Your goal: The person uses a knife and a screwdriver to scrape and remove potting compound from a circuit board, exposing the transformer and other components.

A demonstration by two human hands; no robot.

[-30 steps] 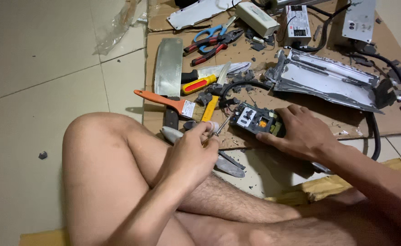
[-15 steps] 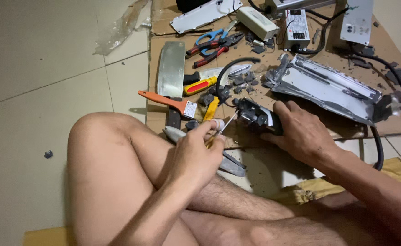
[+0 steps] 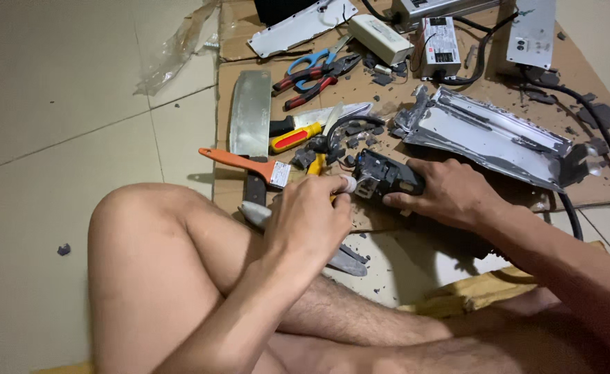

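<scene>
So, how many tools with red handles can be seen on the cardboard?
1: the red-handled pliers lie at the top of the cardboard, crossed with the blue scissors. Other tools may be hidden under the left hand.

We are seeing a black module (image 3: pixel 386 179), orange-handled brush (image 3: pixel 239 161), blue scissors (image 3: pixel 310 61) — all lying on brown cardboard (image 3: pixel 457 104).

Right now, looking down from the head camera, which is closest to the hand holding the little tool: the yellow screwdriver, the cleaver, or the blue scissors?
From the left hand:
1. Yellow screwdriver, just beyond it on the cardboard.
2. Cleaver, farther back, toward the cardboard's left edge.
3. Blue scissors, farthest, near the top.
</scene>
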